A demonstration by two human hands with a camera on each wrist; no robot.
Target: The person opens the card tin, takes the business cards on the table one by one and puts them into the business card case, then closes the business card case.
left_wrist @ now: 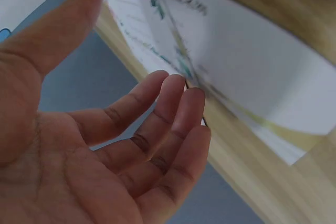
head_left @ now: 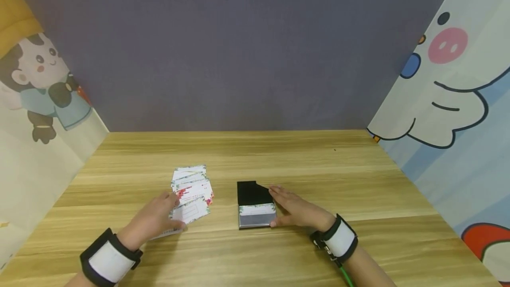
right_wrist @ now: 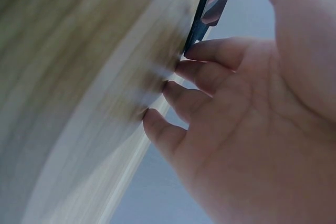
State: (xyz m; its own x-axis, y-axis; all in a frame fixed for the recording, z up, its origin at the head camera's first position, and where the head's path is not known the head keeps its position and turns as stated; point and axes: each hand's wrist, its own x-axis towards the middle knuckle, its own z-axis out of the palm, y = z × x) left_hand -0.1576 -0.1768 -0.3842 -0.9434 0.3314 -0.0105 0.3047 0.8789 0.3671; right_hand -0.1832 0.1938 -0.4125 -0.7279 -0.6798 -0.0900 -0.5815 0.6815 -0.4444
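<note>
My left hand point(head_left: 153, 216) is over the lower left of an overlapping spread of white cards point(head_left: 194, 188) with leafy green and red floral borders. In the left wrist view its fingers bend loosely beside a card point(left_wrist: 236, 51), holding nothing. An opened card case point(head_left: 255, 222), black inside with a shiny front, lies to the right of the cards. A white card point(head_left: 258, 209) shows inside it. My right hand point(head_left: 296, 209) rests along the case's right side, thumb by the lower corner, fingers by the raised black flap point(head_left: 252, 193). Its fingertips touch the tabletop in the right wrist view.
The wood-grain table point(head_left: 303, 158) runs back to a grey panel point(head_left: 239, 52). Cartoon-printed curtains point(head_left: 470, 114) stand along both sides. A green cable point(head_left: 345, 276) trails from the right wrist strap point(head_left: 338, 239).
</note>
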